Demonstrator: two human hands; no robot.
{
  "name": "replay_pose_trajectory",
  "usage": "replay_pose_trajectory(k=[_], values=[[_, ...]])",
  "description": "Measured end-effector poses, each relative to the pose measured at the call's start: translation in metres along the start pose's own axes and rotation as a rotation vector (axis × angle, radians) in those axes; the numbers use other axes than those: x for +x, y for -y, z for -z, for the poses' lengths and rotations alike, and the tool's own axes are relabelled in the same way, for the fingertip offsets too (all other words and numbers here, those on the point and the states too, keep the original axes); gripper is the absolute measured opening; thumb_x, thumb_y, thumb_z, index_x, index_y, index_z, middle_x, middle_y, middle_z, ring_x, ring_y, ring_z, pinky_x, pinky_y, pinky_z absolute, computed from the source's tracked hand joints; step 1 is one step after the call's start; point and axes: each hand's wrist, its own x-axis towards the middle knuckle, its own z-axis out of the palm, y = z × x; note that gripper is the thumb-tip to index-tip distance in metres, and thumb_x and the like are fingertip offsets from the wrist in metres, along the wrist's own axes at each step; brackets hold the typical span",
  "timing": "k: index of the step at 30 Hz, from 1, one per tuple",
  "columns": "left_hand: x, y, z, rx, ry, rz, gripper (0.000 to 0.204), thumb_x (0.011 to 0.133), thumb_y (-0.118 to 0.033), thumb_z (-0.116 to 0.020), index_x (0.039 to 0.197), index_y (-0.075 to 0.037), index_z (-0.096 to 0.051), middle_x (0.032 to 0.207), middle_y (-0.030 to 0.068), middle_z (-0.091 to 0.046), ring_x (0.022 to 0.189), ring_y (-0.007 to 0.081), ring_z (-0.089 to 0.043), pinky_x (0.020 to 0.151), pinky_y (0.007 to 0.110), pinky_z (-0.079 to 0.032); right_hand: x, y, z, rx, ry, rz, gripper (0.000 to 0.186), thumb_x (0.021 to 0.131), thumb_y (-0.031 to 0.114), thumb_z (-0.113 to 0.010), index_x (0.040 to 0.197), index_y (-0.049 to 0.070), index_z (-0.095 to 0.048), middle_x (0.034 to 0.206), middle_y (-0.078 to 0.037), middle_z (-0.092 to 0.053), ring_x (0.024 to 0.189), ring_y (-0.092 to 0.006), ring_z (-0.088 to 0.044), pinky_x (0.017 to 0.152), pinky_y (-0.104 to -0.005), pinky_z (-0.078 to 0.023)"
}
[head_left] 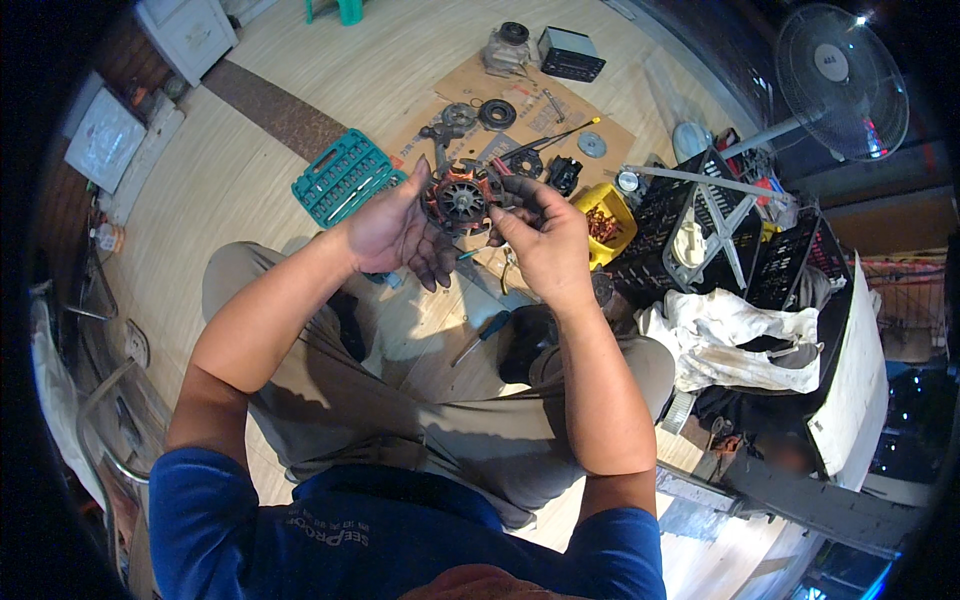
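Above my lap I hold an alternator part, round, with orange copper windings around a dark finned fan wheel. My left hand cradles its left side, thumb up along the edge and blackened fingers curving below. On the right edge, my right hand grips it with thumb in front and fingers behind. Both hands are smudged dark. Just beyond lie a metal arm-shaped piece, a black pulley-like ring and a dark round plate on flattened cardboard.
A green socket set case lies open at left. Rightward are a yellow bin of copper-coloured pieces, black crates, a white cloth and a standing fan. A screwdriver lies between my legs; a car stereo sits farther off.
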Motion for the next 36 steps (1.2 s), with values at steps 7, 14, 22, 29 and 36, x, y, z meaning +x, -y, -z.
replay_pose_trajectory(k=[7,14,22,29,36], values=[[-0.0022,-0.0006,-0.0048,0.137,-0.054,-0.029,0.086,0.088,-0.076,-0.016,0.119,-0.004,-0.052,0.077,0.0168,-0.066,0.071,0.0309,-0.07,0.058,0.039,-0.058,-0.0004,-0.0017,0.0011,-0.311,-0.026,0.102,0.04,0.075,0.002,-0.072,0.113,-0.001,-0.062,0.082,-0.009,-0.067,0.068,-0.0122,-0.061,0.064,-0.027,-0.05],[-0.0017,-0.0017,-0.0048,0.179,-0.042,-0.048,0.084,0.089,-0.074,-0.017,0.123,-0.005,-0.05,0.078,0.0168,-0.066,0.072,0.0316,-0.07,0.059,0.039,-0.058,-0.0012,-0.0039,-0.0002,-0.36,-0.061,0.181,0.038,0.075,0.002,-0.072,0.111,-0.001,-0.062,0.082,-0.012,-0.066,0.068,-0.0159,-0.062,0.064,-0.0288,-0.051],[-0.0026,-0.002,0.0005,0.177,-0.043,-0.036,0.083,0.09,-0.073,-0.017,0.121,-0.004,-0.051,0.079,0.0173,-0.067,0.073,0.0308,-0.07,0.06,0.038,-0.058,-0.0008,-0.0015,0.0,-0.417,-0.053,0.207,0.036,0.075,0.003,-0.071,0.109,-0.002,-0.061,0.084,-0.016,-0.067,0.072,-0.024,-0.066,0.067,-0.0333,-0.052],[-0.0027,-0.0029,-0.0011,0.207,-0.065,-0.037,0.084,0.091,-0.071,-0.016,0.116,0.0,-0.053,0.08,0.0179,-0.067,0.074,0.03,-0.07,0.062,0.038,-0.058,-0.002,0.0002,-0.0023,-0.414,-0.045,0.193,0.034,0.075,0.004,-0.07,0.107,-0.003,-0.059,0.084,-0.018,-0.066,0.073,-0.0284,-0.066,0.068,-0.0358,-0.052],[-0.003,-0.0047,-0.0046,0.199,-0.067,-0.037,0.083,0.092,-0.071,-0.016,0.115,-0.001,-0.054,0.08,0.0173,-0.066,0.075,0.0302,-0.07,0.063,0.038,-0.058,-0.0019,-0.0038,0.0009,-0.475,-0.042,0.282,0.034,0.076,0.006,-0.072,0.107,-0.003,-0.059,0.086,-0.02,-0.066,0.079,-0.0334,-0.066,0.07,-0.0376,-0.052]])
